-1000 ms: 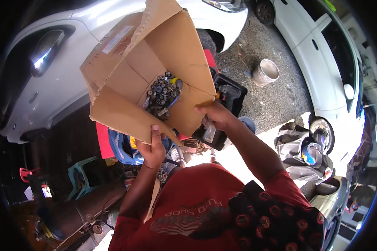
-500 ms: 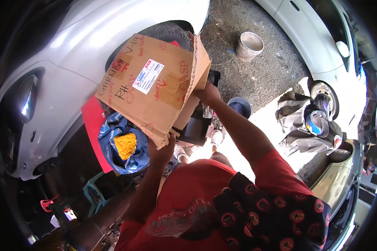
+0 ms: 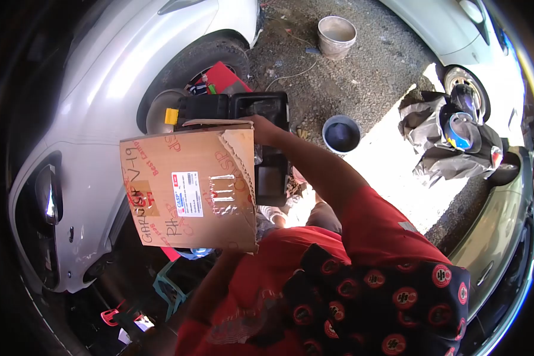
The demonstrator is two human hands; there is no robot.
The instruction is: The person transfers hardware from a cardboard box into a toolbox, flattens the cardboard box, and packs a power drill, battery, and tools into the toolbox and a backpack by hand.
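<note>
A flat cardboard box is held up in front of me, its labelled face toward me and its torn edge at the right. My right hand is closed on the box's upper right corner. At the lower right corner is my left hand, mostly hidden by the box, so its fingers do not show. Behind the box lies a black plastic case with compartments, and part of a yellow piece shows beside it.
A silver car stands close on the left, its wheel by the case. On the gravel are a dirty white bucket and a dark blue bucket. Black sheeting lies by the cars at right.
The box has turned more upright and come lower in view, now covering most of the blue cloth. The black case behind it shows more. The view has shifted too.
</note>
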